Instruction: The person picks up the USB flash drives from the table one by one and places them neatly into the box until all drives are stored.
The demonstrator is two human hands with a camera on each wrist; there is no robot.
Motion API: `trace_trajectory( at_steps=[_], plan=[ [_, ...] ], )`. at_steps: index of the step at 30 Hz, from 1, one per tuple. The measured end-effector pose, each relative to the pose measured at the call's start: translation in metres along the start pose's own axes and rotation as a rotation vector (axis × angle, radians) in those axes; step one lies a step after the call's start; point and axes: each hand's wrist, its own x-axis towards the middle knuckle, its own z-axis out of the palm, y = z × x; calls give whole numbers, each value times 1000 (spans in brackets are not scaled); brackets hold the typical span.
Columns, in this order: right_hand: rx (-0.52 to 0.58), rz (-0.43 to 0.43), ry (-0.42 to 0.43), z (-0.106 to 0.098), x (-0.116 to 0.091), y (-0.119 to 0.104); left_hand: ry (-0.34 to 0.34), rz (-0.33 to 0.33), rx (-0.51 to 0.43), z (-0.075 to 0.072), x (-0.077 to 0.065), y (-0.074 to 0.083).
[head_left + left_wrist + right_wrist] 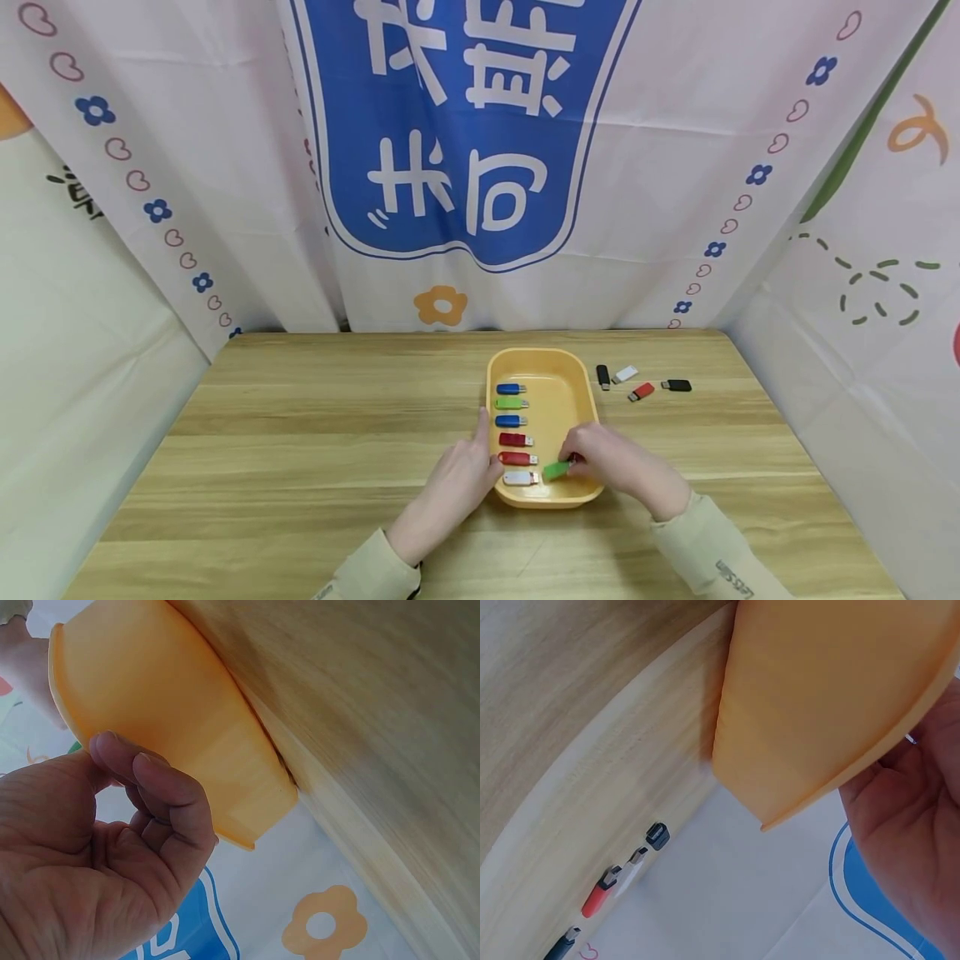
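Note:
A yellow plastic tray (546,502) stands on the table. Along its left side several USB flash drives lie in a column: a blue one (510,389), a lime green one (510,403), another blue one (508,422), a dark red one (514,440), a red one (516,458) and a white one (519,478). My left hand (467,473) holds the tray's left rim, fingers curled in the left wrist view. Inside the tray's near right part, my right hand (603,454) pinches a green USB flash drive (556,471). Something dark red shows by those fingertips, partly hidden.
Right of the tray, on the wooden table (315,433), lie a black flash drive (603,377), a white one (625,374), a red one (642,392) and another black one (678,385). A printed cloth (660,167) hangs behind the table.

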Motion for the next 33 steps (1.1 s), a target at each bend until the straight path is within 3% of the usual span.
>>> trace_trajectory(
  at_steps=[13, 33],
  plan=[
    [-46, 8, -25, 5, 2, -5, -16, -11, -1, 0, 0, 0],
    [-64, 145, -84, 10, 5, -14, 21, 27, 13, 0, -1, 0]
  ],
)
